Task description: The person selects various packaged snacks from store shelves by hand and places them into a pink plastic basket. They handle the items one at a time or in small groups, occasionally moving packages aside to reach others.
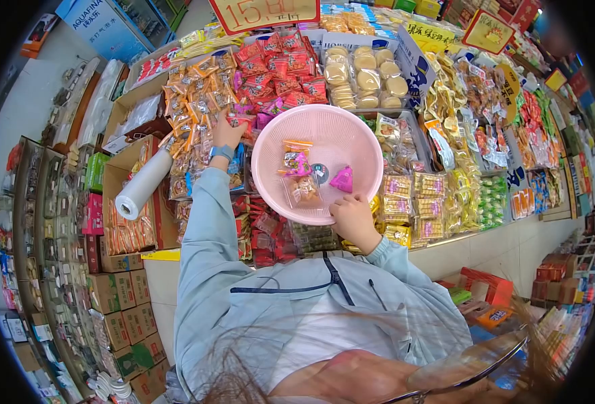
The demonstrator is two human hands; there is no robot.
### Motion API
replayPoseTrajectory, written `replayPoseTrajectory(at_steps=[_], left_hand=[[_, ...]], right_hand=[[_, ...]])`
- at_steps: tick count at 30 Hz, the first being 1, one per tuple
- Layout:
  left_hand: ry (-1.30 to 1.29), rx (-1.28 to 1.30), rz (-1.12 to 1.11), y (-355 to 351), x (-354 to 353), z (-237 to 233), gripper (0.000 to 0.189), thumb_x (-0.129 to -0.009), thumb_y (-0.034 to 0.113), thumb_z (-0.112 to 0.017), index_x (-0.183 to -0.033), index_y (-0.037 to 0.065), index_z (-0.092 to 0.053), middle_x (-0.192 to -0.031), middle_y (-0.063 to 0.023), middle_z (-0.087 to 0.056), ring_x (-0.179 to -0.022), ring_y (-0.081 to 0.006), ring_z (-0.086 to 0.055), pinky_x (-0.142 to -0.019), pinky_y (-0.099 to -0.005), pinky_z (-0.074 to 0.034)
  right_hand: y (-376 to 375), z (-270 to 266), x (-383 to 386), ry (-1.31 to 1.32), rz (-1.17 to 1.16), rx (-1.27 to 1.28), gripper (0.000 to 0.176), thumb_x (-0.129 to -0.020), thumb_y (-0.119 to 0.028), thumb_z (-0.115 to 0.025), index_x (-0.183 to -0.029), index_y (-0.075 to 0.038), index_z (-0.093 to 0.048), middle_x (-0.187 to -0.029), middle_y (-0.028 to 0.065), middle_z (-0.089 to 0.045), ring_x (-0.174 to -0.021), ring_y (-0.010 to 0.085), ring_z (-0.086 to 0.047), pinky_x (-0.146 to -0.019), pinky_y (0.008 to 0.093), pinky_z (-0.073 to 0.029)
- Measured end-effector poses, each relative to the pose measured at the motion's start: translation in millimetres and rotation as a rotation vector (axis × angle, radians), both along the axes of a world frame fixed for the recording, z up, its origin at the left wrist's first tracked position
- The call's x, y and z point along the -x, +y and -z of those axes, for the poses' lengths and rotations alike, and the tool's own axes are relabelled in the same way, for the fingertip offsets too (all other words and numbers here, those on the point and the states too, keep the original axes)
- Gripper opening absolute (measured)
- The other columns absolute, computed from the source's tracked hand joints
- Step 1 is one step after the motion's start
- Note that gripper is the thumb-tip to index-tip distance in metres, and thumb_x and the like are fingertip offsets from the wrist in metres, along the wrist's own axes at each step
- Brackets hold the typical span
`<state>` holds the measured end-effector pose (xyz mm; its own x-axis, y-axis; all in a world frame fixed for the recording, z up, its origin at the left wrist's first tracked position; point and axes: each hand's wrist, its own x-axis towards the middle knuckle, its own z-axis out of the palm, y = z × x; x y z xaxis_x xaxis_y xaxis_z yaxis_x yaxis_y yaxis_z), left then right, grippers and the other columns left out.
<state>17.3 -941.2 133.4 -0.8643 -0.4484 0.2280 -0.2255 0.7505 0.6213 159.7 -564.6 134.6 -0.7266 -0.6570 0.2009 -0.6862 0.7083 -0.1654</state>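
Observation:
A pink plastic basket (263, 158) sits on the snack display in front of me. My right hand (352, 219) grips its near right rim, fingers curled over the edge. Inside lie a magenta packet (342, 179), a clear packet with a light brown snack (303, 192) and an orange-and-purple packet (297, 159). Left of the basket, my left hand (227, 133) reaches into the packets with its fingers bent around a small red-orange snack packet (241, 122); its fingertips are partly hidden. Orange packets (193, 101) surround that hand, with red packets (284, 64) beyond.
A plastic bag roll (144, 185) stands at the left side of the display. Boxed round biscuits (365, 71) lie beyond the basket, yellow-wrapped packs (412, 202) to its right. A price sign (267, 12) rises at the back. Stacked cartons (125, 296) stand lower left.

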Motion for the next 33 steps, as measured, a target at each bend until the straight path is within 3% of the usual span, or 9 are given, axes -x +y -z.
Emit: replayPoseTrajectory(at_steps=[5, 9, 11, 14, 17, 23, 29, 32, 33], left_hand=[[0.138, -0.073, 0.273, 59.0, 0.8, -47.8, 0.077, -0.071, 0.036, -0.078, -0.133, 0.002, -0.048, -0.119, -0.0218, -0.062, -0.11, -0.0359, -0.06, -0.097, -0.0426, -0.047], [-0.191, -0.155, 0.706, 128.8, -1.1, 11.7, 0.07, -0.072, 0.036, -0.076, -0.127, 0.001, -0.052, -0.116, -0.0208, -0.063, -0.108, -0.0358, -0.06, -0.098, -0.0412, -0.046], [-0.399, 0.279, 0.949, 149.4, 3.9, 42.6, 0.076, -0.073, 0.04, -0.076, -0.138, 0.011, -0.048, -0.125, -0.0204, -0.059, -0.117, -0.036, -0.056, -0.099, -0.0454, -0.044], [-0.557, 0.531, 0.881, 170.7, -19.7, 23.4, 0.074, -0.074, 0.047, -0.073, -0.139, 0.018, -0.05, -0.129, -0.0164, -0.057, -0.123, -0.0346, -0.051, -0.101, -0.0525, -0.04], [-0.619, 0.478, 0.904, 166.4, -13.5, 31.9, 0.071, -0.076, 0.051, -0.069, -0.139, 0.024, -0.05, -0.136, -0.013, -0.052, -0.13, -0.0334, -0.045, -0.103, -0.0578, -0.034], [-0.57, 0.462, 0.913, 164.3, -19.0, 29.2, 0.069, -0.078, 0.049, -0.069, -0.138, 0.021, -0.051, -0.136, -0.0126, -0.053, -0.131, -0.0321, -0.045, -0.103, -0.0566, -0.035], [-0.665, 0.541, 0.975, 174.5, -8.0, 22.4, 0.063, -0.079, 0.045, -0.069, -0.133, 0.015, -0.054, -0.125, -0.0142, -0.062, -0.116, -0.0336, -0.058, -0.095, -0.0514, -0.045], [-0.51, 0.557, 1.187, 171.6, 31.0, 29.9, 0.056, -0.081, 0.04, -0.068, -0.128, 0.01, -0.057, -0.119, -0.0149, -0.064, -0.107, -0.0348, -0.062, -0.091, -0.0472, -0.048], [-0.374, 0.538, 1.097, 174.2, 41.5, 25.1, 0.053, -0.082, 0.038, -0.067, -0.126, 0.009, -0.059, -0.118, -0.0152, -0.064, -0.107, -0.0353, -0.061, -0.091, -0.0468, -0.048]], right_hand=[[-1.2, -8.6, 2.2, -0.063, -0.04, 0.009, 0.011, -0.063, -0.015, -0.07, -0.074, -0.013, -0.066, -0.075, 0.0017, -0.064, -0.082, 0.021, -0.062, -0.078, 0.0387, -0.043], [-5.3, -16.2, 3.9, -0.071, -0.053, 0.017, 0.014, -0.062, -0.016, -0.071, -0.074, -0.012, -0.066, -0.075, 0.002, -0.064, -0.082, 0.0215, -0.063, -0.075, 0.0381, -0.045], [-4.9, -14.0, 4.6, -0.079, -0.047, 0.014, 0.014, -0.061, -0.017, -0.071, -0.074, -0.012, -0.066, -0.075, 0.0023, -0.065, -0.082, 0.0219, -0.063, -0.075, 0.0379, -0.045], [-4.0, -11.6, 4.9, -0.086, -0.019, 0.024, 0.015, -0.06, -0.017, -0.071, -0.073, -0.012, -0.066, -0.074, 0.0029, -0.065, -0.08, 0.0227, -0.064, -0.076, 0.0378, -0.046], [-4.0, -7.7, 2.1, -0.068, 0.002, 0.044, 0.014, -0.06, -0.016, -0.071, -0.071, -0.013, -0.063, -0.073, 0.0031, -0.064, -0.078, 0.0229, -0.063, -0.074, 0.0376, -0.046], [-9.6, -7.6, 2.0, -0.088, 0.036, 0.022, 0.014, -0.058, -0.014, -0.07, -0.07, -0.013, -0.062, -0.07, 0.0053, -0.065, -0.074, 0.0242, -0.064, -0.074, 0.0377, -0.045], [-8.0, -7.9, 3.2, -0.123, 0.043, 0.022, 0.013, -0.057, -0.014, -0.069, -0.069, -0.013, -0.063, -0.066, 0.0069, -0.065, -0.069, 0.0264, -0.065, -0.073, 0.0388, -0.046], [-7.0, -8.4, 4.2, -0.14, 0.062, -0.017, 0.014, -0.057, -0.014, -0.069, -0.069, -0.013, -0.063, -0.064, 0.0076, -0.064, -0.067, 0.0273, -0.065, -0.071, 0.0395, -0.047], [-7.9, -9.2, 4.0, -0.145, 0.074, -0.035, 0.014, -0.057, -0.015, -0.069, -0.069, -0.013, -0.064, -0.064, 0.0079, -0.064, -0.066, 0.0275, -0.065, -0.071, 0.0397, -0.047]])
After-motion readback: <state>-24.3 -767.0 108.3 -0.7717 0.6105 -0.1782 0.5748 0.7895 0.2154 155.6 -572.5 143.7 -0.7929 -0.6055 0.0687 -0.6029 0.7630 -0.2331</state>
